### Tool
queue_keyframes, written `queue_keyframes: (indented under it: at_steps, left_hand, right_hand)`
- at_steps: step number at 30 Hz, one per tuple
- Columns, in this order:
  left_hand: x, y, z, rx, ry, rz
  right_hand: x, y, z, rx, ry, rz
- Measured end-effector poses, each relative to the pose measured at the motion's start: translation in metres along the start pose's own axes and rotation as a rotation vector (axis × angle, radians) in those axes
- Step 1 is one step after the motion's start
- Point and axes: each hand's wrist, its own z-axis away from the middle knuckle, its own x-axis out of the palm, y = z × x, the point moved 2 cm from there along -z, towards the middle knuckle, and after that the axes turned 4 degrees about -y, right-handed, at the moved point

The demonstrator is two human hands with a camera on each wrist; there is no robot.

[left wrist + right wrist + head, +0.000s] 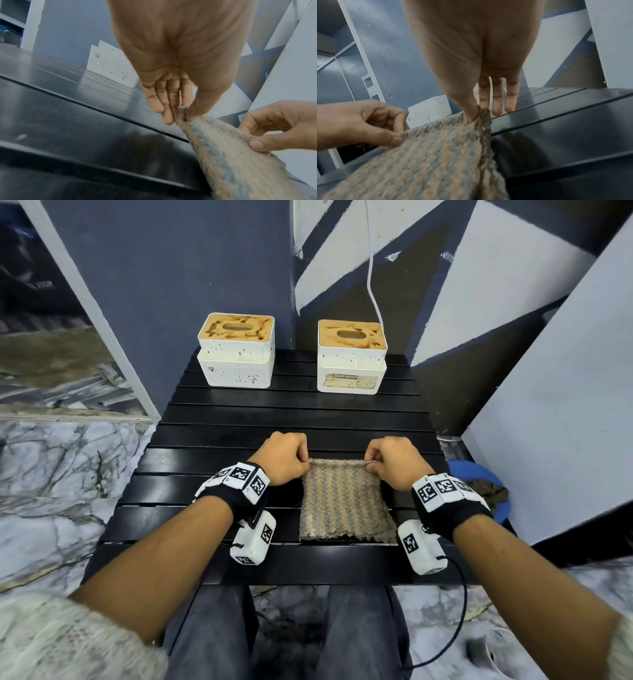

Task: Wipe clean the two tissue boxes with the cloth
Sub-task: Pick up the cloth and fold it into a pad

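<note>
Both hands, left (281, 458) and right (393, 460), pinch the cloth's (342, 501) far corners; next, carry it to a box (237, 354).

the left wrist view's cloth (228, 155) is blurred, its lower end cut off.

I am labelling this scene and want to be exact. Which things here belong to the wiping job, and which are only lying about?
Belong to the job:
- cloth, pinched at its far corners by the left hand and the right hand
- left tissue box, stained lid
- right tissue box, stained lid

Just lying about:
- blue basin beside the table
- white cable on the wall
</note>
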Motion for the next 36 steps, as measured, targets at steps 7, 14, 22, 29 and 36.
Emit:
queue_keyframes:
  at_steps: [7,14,22,29,36]
  left_hand:
    - [-0.005,0.005,0.037,0.286,0.08,-0.04]
    - [0.02,0.007,0.082,0.518,0.018,-0.257]
    - [0.043,0.002,0.098,0.533,-0.086,-0.323]
    - [0.02,-0.01,0.093,0.427,0.078,0.045]
    - [0.024,-0.01,0.074,0.327,0.01,-0.012]
  right_hand:
    - [-0.009,-0.003,0.047,-0.241,0.075,0.054]
    - [0.017,-0.006,0.094,-0.401,0.047,0.252]
    - [0.035,-0.006,0.115,-0.27,-0.023,0.333]
    - [0.036,-0.045,0.115,-0.244,0.12,0.22]
    - [0.066,-0.111,0.095,-0.11,0.116,0.187]
